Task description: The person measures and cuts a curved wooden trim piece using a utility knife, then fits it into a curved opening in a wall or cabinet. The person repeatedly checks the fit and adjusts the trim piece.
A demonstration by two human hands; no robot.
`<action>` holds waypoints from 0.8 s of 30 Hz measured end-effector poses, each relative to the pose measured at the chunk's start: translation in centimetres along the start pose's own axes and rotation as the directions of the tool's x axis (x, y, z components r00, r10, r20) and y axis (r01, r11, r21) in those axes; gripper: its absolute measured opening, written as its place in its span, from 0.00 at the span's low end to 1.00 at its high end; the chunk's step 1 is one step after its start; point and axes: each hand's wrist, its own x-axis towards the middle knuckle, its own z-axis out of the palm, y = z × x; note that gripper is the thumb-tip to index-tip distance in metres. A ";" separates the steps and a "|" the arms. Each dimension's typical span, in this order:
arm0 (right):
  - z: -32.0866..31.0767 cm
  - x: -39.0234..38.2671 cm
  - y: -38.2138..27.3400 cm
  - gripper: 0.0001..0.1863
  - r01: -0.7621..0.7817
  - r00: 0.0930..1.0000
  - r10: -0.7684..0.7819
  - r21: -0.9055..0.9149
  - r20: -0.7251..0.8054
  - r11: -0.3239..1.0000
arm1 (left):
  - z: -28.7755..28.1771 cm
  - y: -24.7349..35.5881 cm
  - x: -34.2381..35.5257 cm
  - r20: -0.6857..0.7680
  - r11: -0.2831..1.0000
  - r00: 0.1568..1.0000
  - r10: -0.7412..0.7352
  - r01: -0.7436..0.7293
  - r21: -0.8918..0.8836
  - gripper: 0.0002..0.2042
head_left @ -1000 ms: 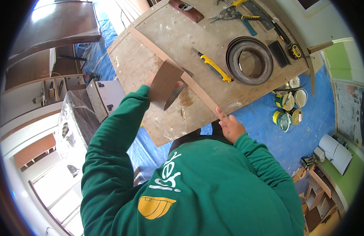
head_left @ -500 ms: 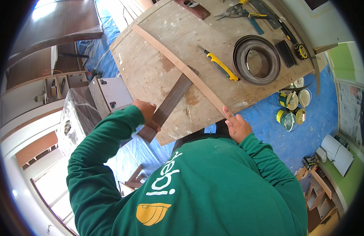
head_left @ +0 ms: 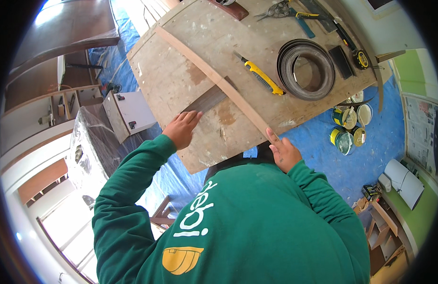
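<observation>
A long light wooden strip (head_left: 214,77) runs diagonally across the worktable, from its far left edge to the near edge. My right hand (head_left: 286,155) grips its near end, the index finger stretched along it and the other fingers curled. Under the strip's middle passes a dark brown wood-grain strip (head_left: 204,100), slanting toward the near left. My left hand (head_left: 181,130) lies with its fingers stretched out over the near end of this dark strip. The hand hides that end. A yellow utility knife (head_left: 260,75) rests to the right of the light strip, its blade out.
The plywood worktable (head_left: 181,57) also carries a coil of dark edging (head_left: 283,71), a hand plane (head_left: 234,8), snips (head_left: 275,9), a tape measure (head_left: 361,59) and a black block (head_left: 341,61). Paint tins (head_left: 343,139) stand on blue sheeting (head_left: 313,146). Left is a white-fronted cabinet (head_left: 133,111).
My left hand has gone from grasping the dark strip's near end to lying flat, farther up the table. The dark strip has swung and shows less of its length. My right hand stays put.
</observation>
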 end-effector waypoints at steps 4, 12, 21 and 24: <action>0.3 0.0 -0.1 0.39 -0.008 1.000 0.008 0.006 0.009 1.000 | -0.2 2.2 5.2 -0.101 0.918 0.961 -0.259 0.212 -0.334 0.30; 0.4 -0.1 -0.2 0.38 -0.027 1.000 0.027 0.014 0.013 1.000 | 2.0 2.6 12.9 -0.667 0.874 0.634 -0.391 0.031 -0.484 0.31; 1.1 -0.1 -1.4 0.38 -0.050 0.999 0.048 0.149 0.018 0.988 | 3.0 2.5 13.0 -0.578 0.941 0.754 -0.311 0.160 -0.298 0.51; 1.1 -0.1 -1.8 0.38 -0.061 0.998 0.061 0.141 0.000 0.988 | 3.0 2.5 13.2 -0.593 0.947 0.746 -0.303 0.166 -0.275 0.51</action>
